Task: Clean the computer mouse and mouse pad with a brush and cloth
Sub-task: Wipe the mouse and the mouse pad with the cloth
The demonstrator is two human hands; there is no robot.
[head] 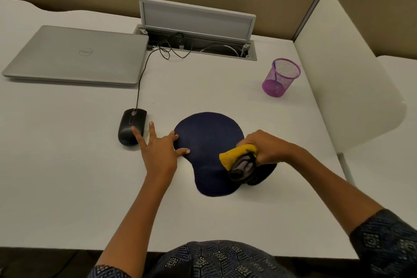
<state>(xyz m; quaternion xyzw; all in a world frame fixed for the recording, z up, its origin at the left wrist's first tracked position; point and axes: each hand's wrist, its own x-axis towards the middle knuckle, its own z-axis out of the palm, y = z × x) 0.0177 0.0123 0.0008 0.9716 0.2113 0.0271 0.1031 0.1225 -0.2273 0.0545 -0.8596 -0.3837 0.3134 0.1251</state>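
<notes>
A dark blue mouse pad (209, 142) with a raised wrist rest lies on the white desk. My right hand (266, 146) grips a bunched yellow and grey cloth (239, 160) and holds it against the pad's right side, near the wrist rest. Spread flat with straight fingers, my left hand (160, 149) presses its thumb and forefinger on the pad's left edge. A black wired mouse (130, 126) sits just left of that hand, close to the outer fingertips. No brush is clearly in view.
A closed silver laptop (79, 54) lies at the back left, with the mouse cable (141, 77) running to it. An open cable hatch (196, 29) is at the back centre. A purple mesh cup (282, 77) stands at the right, beside a white partition (343, 74).
</notes>
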